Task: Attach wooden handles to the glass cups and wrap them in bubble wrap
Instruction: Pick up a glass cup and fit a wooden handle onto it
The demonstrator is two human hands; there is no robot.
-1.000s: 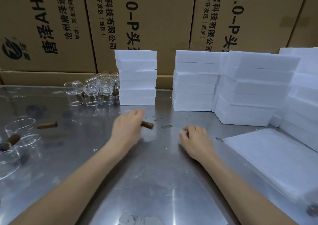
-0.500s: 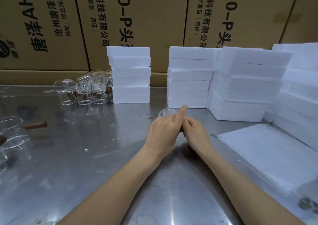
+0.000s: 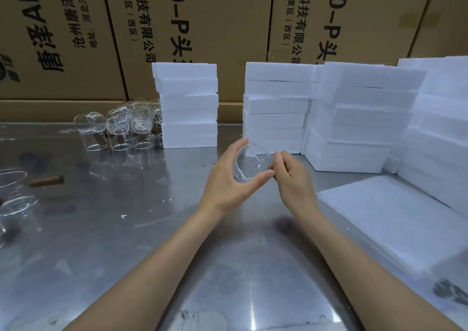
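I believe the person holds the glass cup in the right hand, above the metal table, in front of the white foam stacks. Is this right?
Not quite. In the head view the left hand grips the glass cup, with fingers and thumb curled round it; the right hand only meets it at the cup's right side. The rest stands: it is above the metal table, before the white foam stacks.

Clear glass cup (image 3: 252, 163): held above the counter (image 3: 157, 229) at centre, tilted, gripped between left hand (image 3: 225, 186) and right hand (image 3: 293, 181). Loose wooden handle (image 3: 48, 181): brown, lying flat at 9 o'clock. Cluster of finished glass cups (image 3: 119, 125): upturned, at 10 o'clock. White wrap sheets (image 3: 395, 219): stacked flat at 3 o'clock.
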